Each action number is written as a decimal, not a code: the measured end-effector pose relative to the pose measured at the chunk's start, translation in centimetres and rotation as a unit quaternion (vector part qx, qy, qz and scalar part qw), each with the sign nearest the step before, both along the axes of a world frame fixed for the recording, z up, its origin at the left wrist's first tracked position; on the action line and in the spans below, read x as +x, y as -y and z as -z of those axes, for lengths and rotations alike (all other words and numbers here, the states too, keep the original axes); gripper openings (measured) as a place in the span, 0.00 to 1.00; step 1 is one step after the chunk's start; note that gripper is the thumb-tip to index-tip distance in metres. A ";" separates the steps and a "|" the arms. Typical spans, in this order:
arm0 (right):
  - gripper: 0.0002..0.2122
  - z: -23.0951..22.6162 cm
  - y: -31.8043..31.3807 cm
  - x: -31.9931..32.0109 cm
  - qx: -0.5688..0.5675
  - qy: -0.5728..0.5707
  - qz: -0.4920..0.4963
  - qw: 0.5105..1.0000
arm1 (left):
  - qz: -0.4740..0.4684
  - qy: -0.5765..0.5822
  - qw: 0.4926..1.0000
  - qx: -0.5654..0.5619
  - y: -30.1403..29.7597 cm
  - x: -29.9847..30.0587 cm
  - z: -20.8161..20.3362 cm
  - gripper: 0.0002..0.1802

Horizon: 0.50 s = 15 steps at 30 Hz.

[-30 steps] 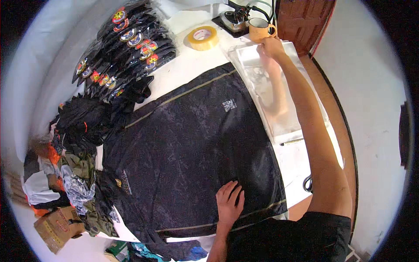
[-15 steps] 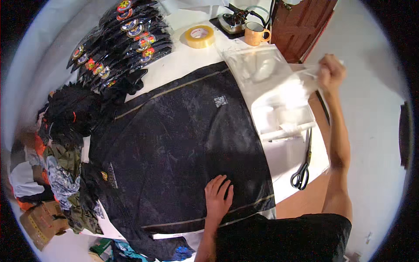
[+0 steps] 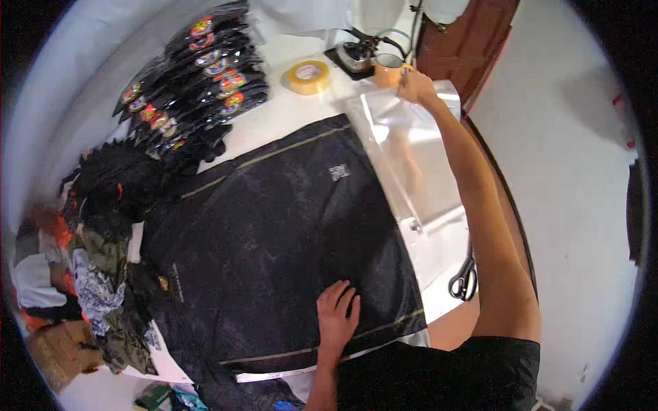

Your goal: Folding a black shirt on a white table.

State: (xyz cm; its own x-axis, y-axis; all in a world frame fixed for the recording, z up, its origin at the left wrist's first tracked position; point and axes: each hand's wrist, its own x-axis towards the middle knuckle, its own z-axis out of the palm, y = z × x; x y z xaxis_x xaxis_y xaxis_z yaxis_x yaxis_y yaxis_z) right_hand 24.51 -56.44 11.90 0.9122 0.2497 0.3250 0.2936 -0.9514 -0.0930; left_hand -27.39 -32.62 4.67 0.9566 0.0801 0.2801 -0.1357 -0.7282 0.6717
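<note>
The left hand [image 3: 337, 316] lies flat, its grip spread and empty, on the black cloth garment [image 3: 274, 240] across the white desk [image 3: 277, 113]; the right hand [image 3: 418, 87] is at the orange cylindrical mug [image 3: 387, 74], its grip's hold impossible to tell.

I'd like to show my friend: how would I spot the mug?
Along the right edge of the spread black cloth lie clear plastic sheets. At their far end is the mug: orange and handled, unlike the yellow tape roll to its left.
</note>
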 end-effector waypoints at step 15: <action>0.17 6.1 -3.9 -1.2 -0.010 0.088 0.010 0.996 | -0.003 -0.026 0.999 -0.019 -0.5 0.1 0.2 0.11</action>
State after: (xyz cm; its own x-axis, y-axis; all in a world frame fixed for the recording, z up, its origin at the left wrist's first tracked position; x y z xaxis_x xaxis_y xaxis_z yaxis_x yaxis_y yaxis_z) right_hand 23.32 -52.50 5.78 0.8465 0.2405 0.4749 0.2850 -0.9583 -0.0227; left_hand -27.28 -32.16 4.50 0.9691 0.0960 0.2270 -0.0957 -0.7023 0.7054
